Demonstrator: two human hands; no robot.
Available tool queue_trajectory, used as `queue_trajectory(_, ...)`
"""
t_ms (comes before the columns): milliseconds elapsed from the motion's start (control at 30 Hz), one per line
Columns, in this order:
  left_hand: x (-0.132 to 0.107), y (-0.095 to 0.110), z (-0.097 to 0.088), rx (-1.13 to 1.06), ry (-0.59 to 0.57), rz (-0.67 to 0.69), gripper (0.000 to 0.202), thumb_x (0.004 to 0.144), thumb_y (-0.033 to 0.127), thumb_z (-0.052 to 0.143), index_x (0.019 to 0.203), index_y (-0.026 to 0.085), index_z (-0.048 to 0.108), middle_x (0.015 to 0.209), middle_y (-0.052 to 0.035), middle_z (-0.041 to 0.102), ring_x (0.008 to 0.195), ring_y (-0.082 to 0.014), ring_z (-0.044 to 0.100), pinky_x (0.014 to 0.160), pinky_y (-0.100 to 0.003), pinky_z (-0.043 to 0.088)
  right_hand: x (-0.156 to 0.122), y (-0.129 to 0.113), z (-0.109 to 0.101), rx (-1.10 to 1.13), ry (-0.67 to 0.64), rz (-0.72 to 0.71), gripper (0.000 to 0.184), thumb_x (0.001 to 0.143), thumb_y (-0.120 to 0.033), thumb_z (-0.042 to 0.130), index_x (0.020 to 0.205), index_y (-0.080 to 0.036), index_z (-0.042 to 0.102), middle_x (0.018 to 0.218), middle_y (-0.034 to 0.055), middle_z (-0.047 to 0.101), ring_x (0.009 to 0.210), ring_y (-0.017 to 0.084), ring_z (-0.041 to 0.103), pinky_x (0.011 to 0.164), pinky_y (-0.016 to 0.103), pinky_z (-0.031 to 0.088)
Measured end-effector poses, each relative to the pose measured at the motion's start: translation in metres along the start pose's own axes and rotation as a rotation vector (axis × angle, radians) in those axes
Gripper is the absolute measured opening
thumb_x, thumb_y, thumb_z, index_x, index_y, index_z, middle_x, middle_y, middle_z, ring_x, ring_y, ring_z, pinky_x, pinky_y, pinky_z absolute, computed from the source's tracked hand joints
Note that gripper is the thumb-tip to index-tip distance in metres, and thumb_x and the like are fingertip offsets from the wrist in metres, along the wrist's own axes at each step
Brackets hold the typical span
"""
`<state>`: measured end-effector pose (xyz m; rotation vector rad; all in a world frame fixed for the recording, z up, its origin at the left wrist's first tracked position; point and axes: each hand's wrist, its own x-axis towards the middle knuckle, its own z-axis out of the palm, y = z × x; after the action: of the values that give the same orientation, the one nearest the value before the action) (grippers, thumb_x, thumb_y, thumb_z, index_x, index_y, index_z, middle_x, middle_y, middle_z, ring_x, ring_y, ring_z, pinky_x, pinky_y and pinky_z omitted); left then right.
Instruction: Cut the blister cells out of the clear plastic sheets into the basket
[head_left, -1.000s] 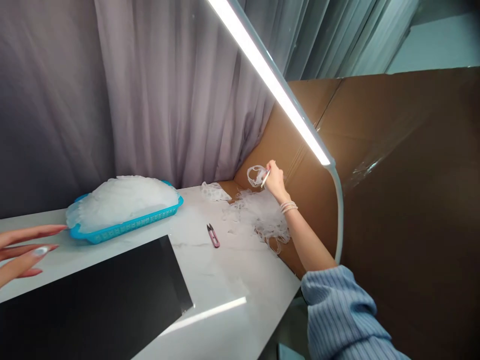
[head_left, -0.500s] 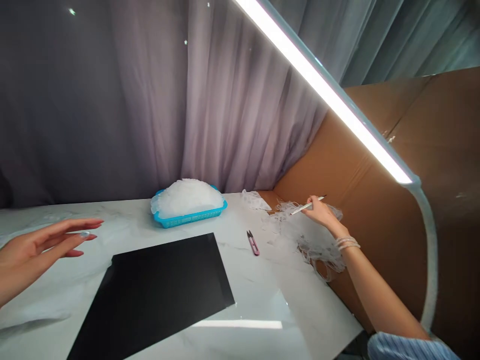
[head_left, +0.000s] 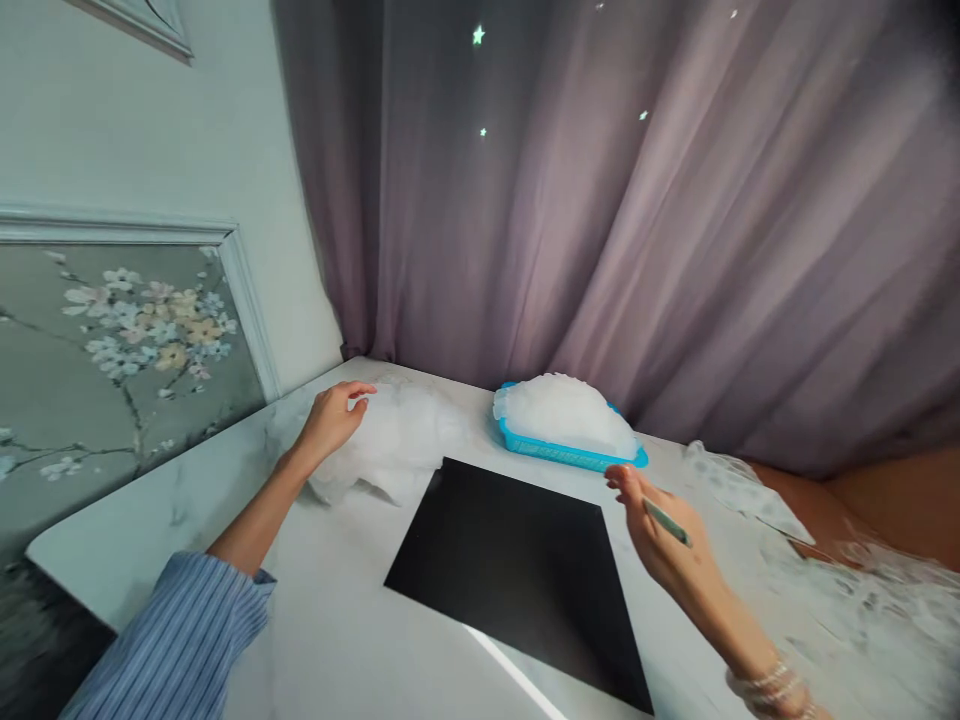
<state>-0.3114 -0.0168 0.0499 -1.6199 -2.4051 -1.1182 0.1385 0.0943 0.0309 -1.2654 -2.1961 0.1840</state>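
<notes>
On the table's (head_left: 337,640) left: sheer white sheeting (head_left: 412,435), probably light, limp, easily creased; best pinched by an edge. My left hand (head_left: 335,418): at it, thumb and forefinger apart, contact unclear. My right hand (head_left: 664,530): clasping a slim tool (head_left: 667,522), near the blue basket (head_left: 559,452).

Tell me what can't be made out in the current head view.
All in the head view:
Slim tool: far end hidden by the right hand.
Blue basket: floor hidden under the white pile.
Translucent scraps: blurred, cut off by the right edge.
Floral picture: cut off by the left edge.
Left hand: hides whether it touches the whitish sheeting.
</notes>
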Motion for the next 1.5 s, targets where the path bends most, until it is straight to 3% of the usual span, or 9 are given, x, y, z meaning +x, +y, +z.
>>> queue_trajectory(133,-0.011,-0.012,0.004,0.121,-0.14,0.081,0.032,0.092,0.036,0.06,0.119,0.018,0.061,0.13,-0.01,0.059,0.117,-0.0257,0.057,0.1,-0.051,0.046,0.023,-0.061,0.025,0.154,-0.108,-0.099,0.049,0.099,-0.052,0.024,0.078,-0.024,0.058,0.092,0.0096,0.07,0.084,0.026,0.065,0.074,0.037,0.045)
queue_trajectory(267,-0.02,-0.018,0.002,0.174,-0.291,0.117,0.038,0.091,0.039,0.062,0.123,0.018,0.06,0.133,-0.0109,0.058,0.122,-0.0274,0.055,0.103,-0.054,0.042,0.042,-0.098,0.046,0.27,-0.181,-0.215,0.053,0.1,-0.053,0.022,0.071,-0.023,0.055,0.08,0.0079,0.066,0.08,0.024,0.061,0.076,0.036,0.044)
queue_trajectory(400,-0.021,-0.02,-0.014,0.169,-0.385,0.115,0.045,0.086,0.05,0.063,0.122,0.024,0.066,0.137,-0.0085,0.059,0.126,-0.0285,0.053,0.107,-0.046,0.04,0.053,-0.119,0.064,0.292,-0.262,-0.239,0.058,0.1,-0.057,0.021,0.068,-0.022,0.055,0.067,0.004,0.06,0.062,0.02,0.055,0.066,0.034,0.041)
queue_trajectory(600,-0.019,-0.011,-0.028,0.142,-0.413,0.134,0.034,0.091,0.049,0.053,0.106,0.029,0.074,0.126,-0.0036,0.069,0.118,-0.0284,0.06,0.1,-0.038,0.045,0.065,-0.126,0.079,0.423,-0.351,-0.204,0.061,0.097,-0.063,0.023,0.071,-0.021,0.059,0.073,0.0055,0.064,0.071,0.022,0.059,0.072,0.035,0.043)
queue_trajectory(800,-0.008,-0.014,-0.019,0.155,-0.287,0.095,0.031,0.095,0.041,0.056,0.111,0.016,0.064,0.109,-0.007,0.067,0.093,-0.0197,0.065,0.084,-0.041,0.055,0.072,-0.135,0.084,0.543,-0.356,-0.177,0.064,0.096,-0.064,0.023,0.061,-0.02,0.055,0.065,0.0045,0.058,0.067,0.021,0.055,0.071,0.034,0.042)
queue_trajectory(1000,0.025,-0.016,-0.026,0.172,0.089,0.011,0.032,0.093,0.036,0.059,0.118,0.016,0.06,0.116,-0.008,0.063,0.096,-0.02,0.064,0.082,-0.04,0.056,0.078,-0.153,0.086,0.604,-0.263,-0.098,0.05,0.094,-0.06,0.034,0.065,-0.022,0.047,0.054,-0.0023,0.039,0.055,0.016,0.04,0.058,0.029,0.031)
queue_trajectory(1267,0.067,0.055,-0.106,0.119,0.537,0.203,0.03,0.101,0.025,0.037,0.075,0.02,0.05,0.061,0.0026,0.049,0.067,-0.0131,0.058,0.066,-0.025,0.041,0.102,-0.171,0.093,0.781,-0.305,0.016,0.04,0.08,-0.058,0.061,0.081,-0.018,0.065,0.06,-0.0015,0.048,0.05,0.011,0.032,0.049,0.027,0.025)
queue_trajectory(1367,0.064,0.089,-0.122,0.02,0.495,0.318,0.037,0.101,0.031,0.039,0.065,0.02,0.043,0.052,0.0051,0.043,0.053,-0.0096,0.053,0.054,-0.022,0.036,0.1,-0.178,0.092,0.928,-0.469,0.059,0.056,0.081,-0.07,0.052,0.089,-0.017,0.068,0.075,0.0051,0.064,0.044,0.007,0.02,0.042,0.026,0.018)
queue_trajectory(1500,0.048,0.119,-0.115,-0.482,0.199,0.295,0.039,0.099,0.037,0.044,0.065,0.019,0.047,0.053,0.0041,0.051,0.046,-0.0092,0.055,0.046,-0.02,0.04,0.087,-0.19,0.075,1.372,-0.834,0.194,0.063,0.081,-0.075,0.047,0.086,-0.015,0.067,0.09,0.0096,0.071,0.043,0.004,0.012,0.039,0.024,0.011)
